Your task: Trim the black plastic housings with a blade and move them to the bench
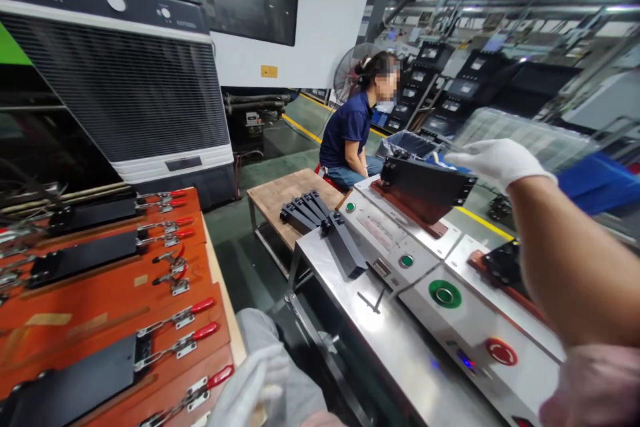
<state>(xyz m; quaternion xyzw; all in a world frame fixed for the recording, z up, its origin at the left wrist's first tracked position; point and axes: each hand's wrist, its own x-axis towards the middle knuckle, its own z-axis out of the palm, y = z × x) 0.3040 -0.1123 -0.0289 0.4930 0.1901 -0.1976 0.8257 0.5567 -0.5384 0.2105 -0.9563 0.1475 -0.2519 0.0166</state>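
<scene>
My right hand (493, 159), in a white glove, reaches out over the machine at the upper right. Its fingers look stretched out just past the top edge of a long black housing (427, 187). Whether they touch it I cannot make out. This housing stands tilted on a reddish-brown fixture (385, 199) of the machine. At the bottom centre my left hand (257, 387), gloved too, is blurred near my lap, its fingers unclear. Another black housing (345, 245) lies on the steel table (370, 327), near a small black V-shaped piece (370, 301).
Several black housings (303, 208) rest on a low wooden table (273, 197). Left, an orange fixture board (110, 300) carries black panels and red-handled toggle clamps (205, 331). The machine has green buttons (445, 293) and a red stop button (501, 351). A person (347, 130) sits beyond.
</scene>
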